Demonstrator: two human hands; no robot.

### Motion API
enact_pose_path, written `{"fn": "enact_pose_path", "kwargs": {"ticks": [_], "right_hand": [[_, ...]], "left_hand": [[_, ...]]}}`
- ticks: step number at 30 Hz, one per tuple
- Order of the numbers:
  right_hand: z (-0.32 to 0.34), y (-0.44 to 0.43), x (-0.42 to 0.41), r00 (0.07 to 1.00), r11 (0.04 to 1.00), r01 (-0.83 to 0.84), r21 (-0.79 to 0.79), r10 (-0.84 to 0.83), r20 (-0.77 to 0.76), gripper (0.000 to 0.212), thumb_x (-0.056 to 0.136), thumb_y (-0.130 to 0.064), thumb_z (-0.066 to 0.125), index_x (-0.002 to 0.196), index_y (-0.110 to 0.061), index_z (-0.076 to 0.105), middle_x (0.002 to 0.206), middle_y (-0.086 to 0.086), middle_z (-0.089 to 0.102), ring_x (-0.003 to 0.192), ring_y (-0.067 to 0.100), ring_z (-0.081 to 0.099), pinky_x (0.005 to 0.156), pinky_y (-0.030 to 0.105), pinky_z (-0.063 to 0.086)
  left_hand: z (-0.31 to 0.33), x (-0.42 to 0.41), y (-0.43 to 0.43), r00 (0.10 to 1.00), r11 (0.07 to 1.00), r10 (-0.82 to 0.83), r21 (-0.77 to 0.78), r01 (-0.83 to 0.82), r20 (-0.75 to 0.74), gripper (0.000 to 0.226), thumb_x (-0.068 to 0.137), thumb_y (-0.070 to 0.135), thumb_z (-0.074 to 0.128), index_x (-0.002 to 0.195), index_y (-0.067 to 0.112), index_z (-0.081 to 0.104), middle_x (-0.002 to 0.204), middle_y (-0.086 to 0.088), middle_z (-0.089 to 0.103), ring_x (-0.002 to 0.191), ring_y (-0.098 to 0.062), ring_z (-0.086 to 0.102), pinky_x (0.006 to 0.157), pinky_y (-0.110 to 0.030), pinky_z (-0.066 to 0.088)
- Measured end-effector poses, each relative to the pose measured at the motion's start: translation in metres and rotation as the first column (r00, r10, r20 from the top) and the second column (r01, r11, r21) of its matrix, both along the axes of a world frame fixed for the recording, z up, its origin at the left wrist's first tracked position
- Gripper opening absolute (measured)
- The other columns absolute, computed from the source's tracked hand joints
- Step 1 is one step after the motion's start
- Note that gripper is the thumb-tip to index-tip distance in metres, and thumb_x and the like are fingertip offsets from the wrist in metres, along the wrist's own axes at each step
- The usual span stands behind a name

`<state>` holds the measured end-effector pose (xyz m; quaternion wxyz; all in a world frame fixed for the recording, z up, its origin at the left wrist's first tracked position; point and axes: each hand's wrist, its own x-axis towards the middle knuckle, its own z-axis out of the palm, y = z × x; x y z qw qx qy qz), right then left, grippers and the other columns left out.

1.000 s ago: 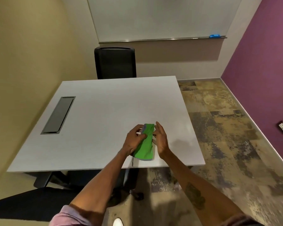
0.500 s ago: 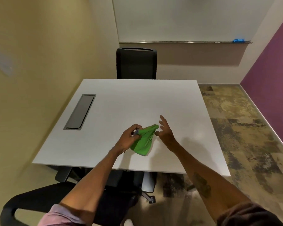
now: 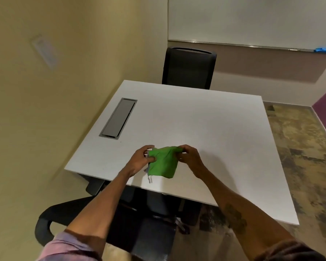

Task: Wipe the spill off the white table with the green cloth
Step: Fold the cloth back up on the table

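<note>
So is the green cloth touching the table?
Cannot tell. In the head view, both hands hold the green cloth over the white table; no contact or gap shows plainly.

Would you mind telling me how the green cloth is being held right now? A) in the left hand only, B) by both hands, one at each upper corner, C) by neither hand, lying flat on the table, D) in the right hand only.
B: the left hand and right hand each pinch an upper corner of the green cloth.
</note>
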<state>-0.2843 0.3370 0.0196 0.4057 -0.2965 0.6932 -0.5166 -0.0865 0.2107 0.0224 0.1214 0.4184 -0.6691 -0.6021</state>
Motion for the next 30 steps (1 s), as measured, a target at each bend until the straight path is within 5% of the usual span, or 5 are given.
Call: {"fn": "enact_pose_path", "kwargs": {"ticks": [6, 11, 22, 30], "right_hand": [[-0.013, -0.047, 0.041, 1.0, 0.999, -0.031, 0.027, 0.03, 0.007, 0.021, 0.083, 0.005, 0.063, 0.103, -0.001, 0.065, 0.096, 0.014, 0.063, 0.087, 0.028, 0.062, 0.09, 0.056, 0.056], [-0.027, -0.088, 0.079, 0.997, 0.996, -0.075, 0.051, 0.074, 0.02, 0.021, 0.084, 0.006, 0.061, 0.103, -0.003, 0.065, 0.096, 0.011, 0.061, 0.084, 0.028, 0.062, 0.086, 0.054, 0.058], [-0.071, -0.169, 0.16, 0.975, 0.97, -0.192, 0.148, 0.172, 0.139, 0.024, 0.087, 0.004, 0.061, 0.111, -0.002, 0.063, 0.106, 0.017, 0.058, 0.091, 0.038, 0.066, 0.084, 0.053, 0.059], [-0.102, -0.216, 0.186, 0.978, 0.952, -0.206, 0.227, 0.203, 0.037, 0.029, 0.082, -0.001, 0.061, 0.11, -0.005, 0.066, 0.092, 0.003, 0.061, 0.097, 0.038, 0.066, 0.082, 0.057, 0.058]], "left_hand": [[-0.013, 0.044, -0.038, 0.992, 0.993, 0.115, -0.032, -0.113, 0.048, 0.036, 0.089, 0.002, 0.072, 0.125, 0.002, 0.067, 0.124, -0.017, 0.071, 0.122, -0.038, 0.062, 0.11, -0.051, 0.048], [-0.021, 0.081, -0.074, 0.98, 0.985, 0.159, -0.085, -0.15, 0.12, 0.041, 0.089, 0.001, 0.072, 0.128, 0.006, 0.064, 0.123, -0.012, 0.069, 0.122, -0.033, 0.061, 0.108, -0.043, 0.048], [-0.046, 0.163, -0.16, 0.911, 0.988, 0.087, -0.153, -0.027, 0.402, 0.044, 0.091, 0.01, 0.071, 0.134, 0.008, 0.061, 0.129, -0.013, 0.068, 0.121, -0.028, 0.062, 0.103, -0.036, 0.048], [-0.072, 0.172, -0.22, 0.82, 0.994, 0.021, -0.096, 0.042, 0.573, 0.043, 0.093, 0.009, 0.067, 0.135, 0.005, 0.057, 0.127, -0.021, 0.066, 0.115, -0.037, 0.064, 0.095, -0.04, 0.053]]}}
